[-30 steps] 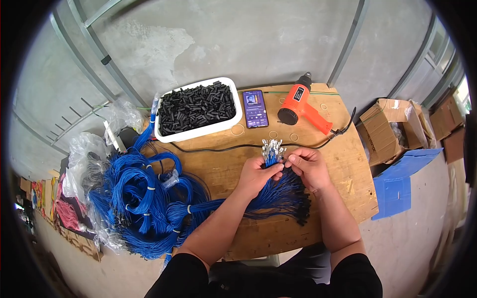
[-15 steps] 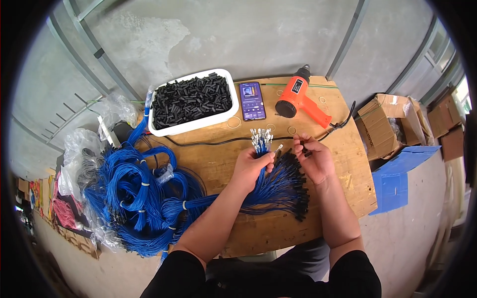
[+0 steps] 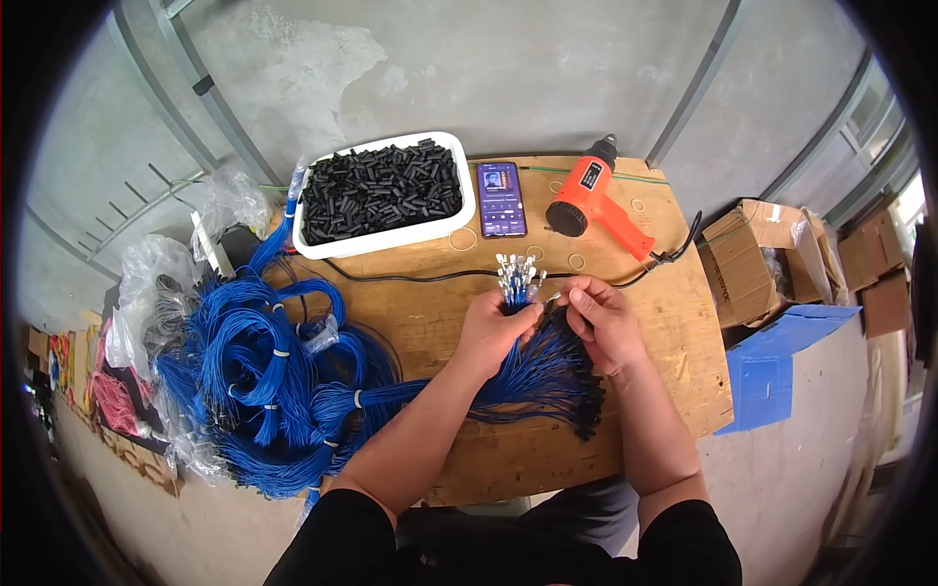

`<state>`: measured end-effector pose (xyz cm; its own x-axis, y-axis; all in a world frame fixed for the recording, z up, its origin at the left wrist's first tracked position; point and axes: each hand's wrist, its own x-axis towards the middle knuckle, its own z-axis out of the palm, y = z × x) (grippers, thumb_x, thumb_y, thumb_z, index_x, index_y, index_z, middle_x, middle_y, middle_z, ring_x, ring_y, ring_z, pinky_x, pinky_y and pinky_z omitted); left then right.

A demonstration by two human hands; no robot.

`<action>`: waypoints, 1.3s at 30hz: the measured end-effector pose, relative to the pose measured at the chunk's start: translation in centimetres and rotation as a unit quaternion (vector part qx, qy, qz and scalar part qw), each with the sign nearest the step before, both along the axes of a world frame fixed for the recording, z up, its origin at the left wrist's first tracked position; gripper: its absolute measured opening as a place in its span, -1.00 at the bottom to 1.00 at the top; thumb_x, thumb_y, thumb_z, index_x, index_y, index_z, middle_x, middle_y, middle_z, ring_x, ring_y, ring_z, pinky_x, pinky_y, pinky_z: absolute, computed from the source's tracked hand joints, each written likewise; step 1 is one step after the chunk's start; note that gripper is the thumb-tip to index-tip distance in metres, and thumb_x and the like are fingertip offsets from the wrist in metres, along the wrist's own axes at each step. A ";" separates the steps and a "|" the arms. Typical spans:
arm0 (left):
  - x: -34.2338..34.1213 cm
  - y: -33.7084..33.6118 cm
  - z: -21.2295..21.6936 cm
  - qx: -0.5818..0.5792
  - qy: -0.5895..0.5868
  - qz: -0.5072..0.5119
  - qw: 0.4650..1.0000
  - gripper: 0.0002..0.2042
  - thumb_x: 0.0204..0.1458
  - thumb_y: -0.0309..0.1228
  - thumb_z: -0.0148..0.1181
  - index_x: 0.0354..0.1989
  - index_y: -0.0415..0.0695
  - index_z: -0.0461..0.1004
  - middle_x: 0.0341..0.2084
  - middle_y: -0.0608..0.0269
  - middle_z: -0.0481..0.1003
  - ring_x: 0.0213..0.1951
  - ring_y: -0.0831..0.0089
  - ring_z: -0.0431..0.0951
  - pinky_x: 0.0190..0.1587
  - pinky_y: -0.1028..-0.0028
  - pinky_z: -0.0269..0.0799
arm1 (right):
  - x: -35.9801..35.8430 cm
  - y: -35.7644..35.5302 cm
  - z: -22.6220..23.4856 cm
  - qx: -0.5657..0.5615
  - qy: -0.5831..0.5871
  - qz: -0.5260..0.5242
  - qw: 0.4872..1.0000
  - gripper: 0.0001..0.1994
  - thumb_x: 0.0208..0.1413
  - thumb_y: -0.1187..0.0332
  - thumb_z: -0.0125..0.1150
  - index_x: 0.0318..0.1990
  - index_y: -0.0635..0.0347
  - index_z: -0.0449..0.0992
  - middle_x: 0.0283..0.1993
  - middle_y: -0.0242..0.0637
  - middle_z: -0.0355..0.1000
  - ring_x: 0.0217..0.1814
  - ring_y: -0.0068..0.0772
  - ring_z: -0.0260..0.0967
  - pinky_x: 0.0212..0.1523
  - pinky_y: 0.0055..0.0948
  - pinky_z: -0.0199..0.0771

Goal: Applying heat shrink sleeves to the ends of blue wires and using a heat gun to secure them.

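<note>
My left hand [image 3: 493, 330] is closed around a bunch of blue wires [image 3: 515, 295] whose bare metal terminals [image 3: 513, 266] stick up above the fist. One wire's terminal [image 3: 553, 297] leans out to the right, between thumb and the other hand. At that tip, my right hand [image 3: 608, 327] is closed in a pinch; the short black sleeves seen in its fingers half a second ago are mostly hidden now. Below both hands, blue wires [image 3: 532, 389] fan out to the right, with black sleeves [image 3: 589, 405] on their ends.
A white tub [image 3: 467, 210] of short black sleeves stands at the back, beside a phone [image 3: 502, 200] and an orange heat gun [image 3: 601, 205]. A black cord [image 3: 410, 278] crosses the wooden table [image 3: 684, 352]. Coiled blue wire bundles [image 3: 264, 381] cover the left; cardboard boxes [image 3: 738, 259] stand right.
My right hand has turned and moved left toward the leaning terminal, its fingers closing together. The left hand keeps its hold on the wires. The view has shifted slightly.
</note>
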<state>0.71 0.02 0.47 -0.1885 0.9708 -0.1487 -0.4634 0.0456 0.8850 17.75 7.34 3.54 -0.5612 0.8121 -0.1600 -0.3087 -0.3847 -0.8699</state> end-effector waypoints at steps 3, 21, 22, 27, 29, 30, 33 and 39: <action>0.1 0.0 0.0 0.009 0.036 -0.003 0.999 -0.89 0.10 -0.48 0.29 -0.35 -0.22 0.49 -0.59 0.37 0.46 -0.58 0.65 0.41 -0.54 0.60 0.27 | 0.0 0.0 -0.7 0.022 -0.037 -0.004 0.999 -0.90 0.28 0.41 0.18 -0.15 0.24 0.50 -0.38 -0.42 0.44 -0.58 -0.76 0.07 -0.58 -0.71 0.00; 0.0 -0.1 -0.7 0.033 0.078 -0.055 0.995 -0.91 0.10 -0.52 0.28 -0.29 -0.26 0.53 -0.51 0.33 0.48 -0.52 0.61 0.43 -0.45 0.58 0.33 | 0.3 0.1 -0.5 -0.001 -0.045 0.032 0.998 -0.90 0.30 0.40 0.15 -0.22 0.23 0.49 -0.39 -0.38 0.45 -0.59 -0.72 0.08 -0.59 -0.69 0.02; -0.1 -0.1 -0.6 0.033 0.078 -0.054 0.995 -0.91 0.10 -0.52 0.28 -0.29 -0.26 0.53 -0.51 0.33 0.48 -0.52 0.61 0.43 -0.45 0.58 0.33 | 0.7 0.6 -0.8 -0.039 0.023 0.050 0.998 -0.93 0.27 0.43 0.14 -0.20 0.24 0.48 -0.35 -0.34 0.46 -0.56 -0.67 0.13 -0.56 -0.66 0.08; 0.1 0.1 0.1 0.010 0.023 -0.023 0.999 -0.89 0.11 -0.46 0.28 -0.34 -0.24 0.52 -0.58 0.38 0.46 -0.56 0.65 0.40 -0.49 0.57 0.30 | 2.3 2.7 -1.1 -0.136 0.153 -0.064 0.977 -0.84 0.15 0.64 0.00 -0.15 0.30 0.45 -0.05 -0.14 0.45 -0.24 -0.44 0.35 -0.26 -0.59 0.36; 0.1 0.0 0.0 0.006 0.029 -0.025 0.999 -0.90 0.11 -0.47 0.28 -0.33 -0.24 0.52 -0.58 0.38 0.45 -0.56 0.65 0.40 -0.49 0.58 0.30 | 2.0 2.9 -1.5 -0.142 0.142 -0.094 0.975 -0.85 0.19 0.63 -0.02 -0.15 0.31 0.45 -0.05 -0.13 0.45 -0.25 -0.45 0.36 -0.28 -0.62 0.36; 0.0 0.0 0.0 0.001 0.035 -0.026 0.999 -0.90 0.11 -0.48 0.27 -0.33 -0.25 0.52 -0.58 0.38 0.45 -0.56 0.65 0.40 -0.49 0.58 0.30 | 1.6 2.8 -1.5 -0.148 0.132 -0.123 0.972 -0.86 0.23 0.62 -0.04 -0.15 0.32 0.45 -0.05 -0.13 0.45 -0.25 -0.46 0.36 -0.30 -0.64 0.35; 0.0 0.0 0.2 0.004 0.029 -0.026 0.999 -0.90 0.11 -0.49 0.28 -0.33 -0.25 0.51 -0.58 0.38 0.45 -0.56 0.65 0.40 -0.50 0.58 0.29 | 1.1 2.3 -0.7 -0.160 0.089 -0.165 0.969 -0.88 0.32 0.54 -0.02 -0.12 0.29 0.47 -0.10 -0.18 0.48 -0.30 -0.52 0.36 -0.40 -0.71 0.30; 0.0 0.0 0.3 0.007 0.023 -0.024 0.999 -0.91 0.10 -0.48 0.28 -0.34 -0.24 0.52 -0.58 0.38 0.45 -0.57 0.65 0.40 -0.51 0.58 0.28 | 1.4 2.2 -1.2 -0.115 0.059 -0.065 0.990 -0.86 0.33 0.41 0.09 -0.05 0.21 0.49 -0.31 -0.30 0.52 -0.46 -0.59 0.30 -0.54 -0.72 0.17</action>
<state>0.73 -0.01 0.75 -0.1480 0.9807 -0.1279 -0.4192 0.0550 0.9062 19.20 9.55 2.37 -0.4808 0.8285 -0.2872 -0.4632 -0.5181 -0.7190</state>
